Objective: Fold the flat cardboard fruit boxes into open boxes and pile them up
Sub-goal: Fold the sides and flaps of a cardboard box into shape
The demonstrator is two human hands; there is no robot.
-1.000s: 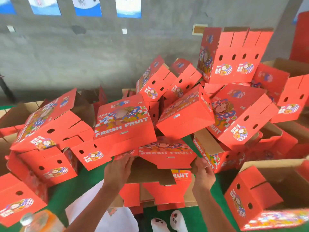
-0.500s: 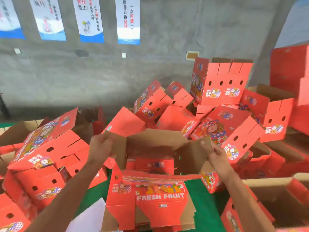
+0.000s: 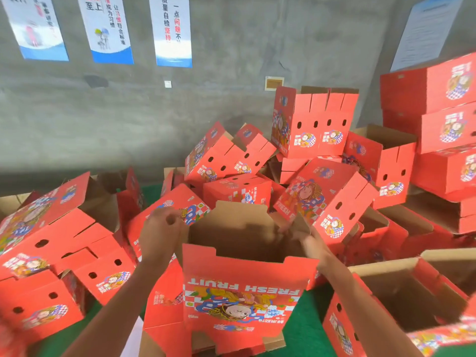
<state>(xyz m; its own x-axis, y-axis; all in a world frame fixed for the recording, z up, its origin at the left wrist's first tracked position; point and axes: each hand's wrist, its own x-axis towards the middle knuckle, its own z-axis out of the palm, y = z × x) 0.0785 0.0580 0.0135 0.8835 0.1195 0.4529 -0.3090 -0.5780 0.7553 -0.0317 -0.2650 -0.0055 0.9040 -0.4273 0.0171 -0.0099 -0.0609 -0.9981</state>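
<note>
A red cardboard fruit box (image 3: pixel 242 302) stands opened in front of me, its "FRESH FRUIT" print upside down and its brown inside showing. My left hand (image 3: pixel 161 229) grips the box's left wall near the top edge, fingers curled. My right hand (image 3: pixel 307 240) holds the brown flap at the box's right side; its fingers are blurred. Both forearms reach up from the bottom of the view.
A heap of folded red boxes (image 3: pixel 322 199) fills the space behind and to the right. More folded boxes (image 3: pixel 51 248) lie at the left. An open box (image 3: pixel 401 300) sits at the lower right. Stacked boxes (image 3: pixel 443 119) rise at the far right. Green floor (image 3: pixel 298 331) shows below.
The box has gone from a low, half-flat shape under my hands to an upright open one. Both hands rose and spread to its left and right sides.
</note>
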